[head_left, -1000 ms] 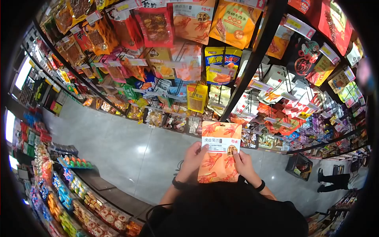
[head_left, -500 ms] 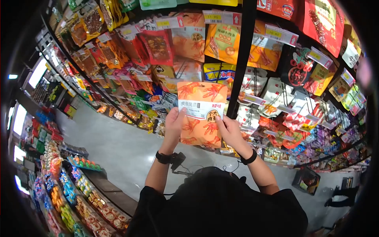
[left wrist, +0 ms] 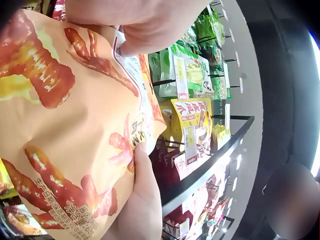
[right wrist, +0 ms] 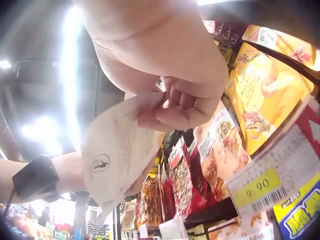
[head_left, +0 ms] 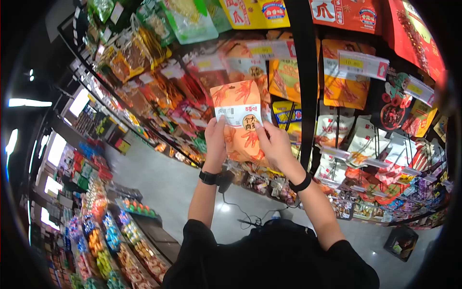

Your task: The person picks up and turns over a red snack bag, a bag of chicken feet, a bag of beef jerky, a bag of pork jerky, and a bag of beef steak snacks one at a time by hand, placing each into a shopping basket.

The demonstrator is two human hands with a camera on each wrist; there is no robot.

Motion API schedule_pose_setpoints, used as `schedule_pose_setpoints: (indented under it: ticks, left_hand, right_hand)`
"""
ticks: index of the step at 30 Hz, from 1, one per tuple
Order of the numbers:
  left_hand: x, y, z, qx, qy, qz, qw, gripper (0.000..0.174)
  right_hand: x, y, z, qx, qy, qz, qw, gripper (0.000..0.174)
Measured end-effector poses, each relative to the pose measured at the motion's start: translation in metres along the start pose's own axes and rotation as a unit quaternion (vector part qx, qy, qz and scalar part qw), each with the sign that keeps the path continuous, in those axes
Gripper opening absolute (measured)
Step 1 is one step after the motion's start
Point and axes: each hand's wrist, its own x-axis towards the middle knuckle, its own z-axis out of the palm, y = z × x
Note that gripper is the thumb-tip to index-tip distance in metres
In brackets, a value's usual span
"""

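Note:
Both hands grip an orange snack bag of chicken feet (head_left: 235,96), upright in front of the hanging shelf. It has printed claws and a white label band. My left hand (head_left: 216,144) pinches its left edge, thumb on the front. On the right edge my right hand (head_left: 278,147) does likewise, its thumb beside the round black-lettered mark. The left wrist view shows the bag's front (left wrist: 85,110) close up, with my right thumb (left wrist: 145,190) along its edge. In the right wrist view, curled fingers of my right hand (right wrist: 170,107) lie against the pale back of the bag (right wrist: 117,150).
Rows of hanging snack bags fill the rack ahead, with price tags (head_left: 363,64) and a dark upright post (head_left: 306,72). A similar orange bag (right wrist: 225,145) hangs close by. Packaged goods (head_left: 103,241) line a low display at left; a black basket (head_left: 401,243) stands on the floor.
The bag and both hands have risen from over the floor to in front of the hanging bags. The view has tilted up, and the bag now leans slightly. Both hands keep their hold.

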Motion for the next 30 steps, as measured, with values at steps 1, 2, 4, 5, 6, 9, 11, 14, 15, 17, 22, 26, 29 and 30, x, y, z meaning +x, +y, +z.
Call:
schedule_pose_setpoints:
  ticks: [1, 2, 4, 5, 6, 9, 11, 14, 15, 17, 22, 26, 29, 30]
  left_hand:
    - [0.012, 0.004, 0.008, -0.001, 0.008, 0.011, 1.000, 0.018]
    - [0.022, 0.010, 0.013, -0.008, -0.005, 0.020, 1.000, 0.016]
    - [0.039, 0.018, 0.018, -0.011, -0.008, 0.053, 0.998, 0.014]
    - [0.047, 0.020, 0.020, -0.012, -0.008, 0.071, 0.997, 0.014]
    - [0.052, 0.022, 0.023, -0.031, -0.013, 0.080, 0.996, 0.012]
    - [0.066, 0.014, 0.007, -0.016, -0.041, 0.116, 0.992, 0.017]
    - [0.061, 0.008, 0.006, -0.011, -0.016, 0.139, 0.990, 0.017]
    - [0.059, 0.011, 0.012, -0.005, 0.020, 0.165, 0.986, 0.017]
    - [0.059, 0.013, 0.014, -0.002, 0.031, 0.170, 0.985, 0.018]
    - [0.062, 0.018, 0.008, 0.008, 0.014, 0.171, 0.985, 0.018]
    - [0.072, 0.034, 0.019, -0.003, 0.023, 0.165, 0.986, 0.020]
    - [0.077, 0.035, 0.018, 0.012, 0.016, 0.131, 0.991, 0.021]
    - [0.081, 0.031, 0.014, 0.025, 0.004, 0.121, 0.992, 0.021]
    - [0.080, 0.032, 0.016, 0.027, 0.009, 0.120, 0.992, 0.020]
  right_hand:
    - [0.012, 0.000, -0.002, -0.016, -0.004, 0.011, 1.000, 0.032]
    - [0.021, 0.000, 0.001, -0.010, 0.008, 0.009, 1.000, 0.030]
    - [0.037, -0.005, 0.005, 0.017, 0.031, -0.001, 0.999, 0.029]
    - [0.044, -0.005, 0.007, 0.030, 0.042, -0.005, 0.999, 0.028]
    - [0.050, -0.003, 0.008, 0.020, 0.043, -0.015, 0.999, 0.026]
    - [0.058, 0.000, 0.011, 0.008, 0.070, -0.022, 0.997, 0.021]
    - [0.058, 0.007, 0.015, 0.013, 0.096, -0.042, 0.994, 0.017]
    - [0.063, 0.020, 0.024, -0.021, 0.139, -0.115, 0.983, 0.018]
    - [0.067, 0.017, 0.023, 0.009, 0.123, -0.096, 0.988, 0.018]
    - [0.073, 0.005, 0.020, 0.072, 0.090, -0.058, 0.992, 0.019]
    - [0.085, -0.009, 0.025, 0.063, 0.124, -0.063, 0.988, 0.023]
    - [0.083, -0.012, 0.031, 0.052, 0.110, -0.041, 0.992, 0.025]
    - [0.081, -0.008, 0.036, 0.056, 0.117, -0.040, 0.991, 0.027]
    - [0.082, -0.007, 0.037, 0.060, 0.123, -0.044, 0.990, 0.027]
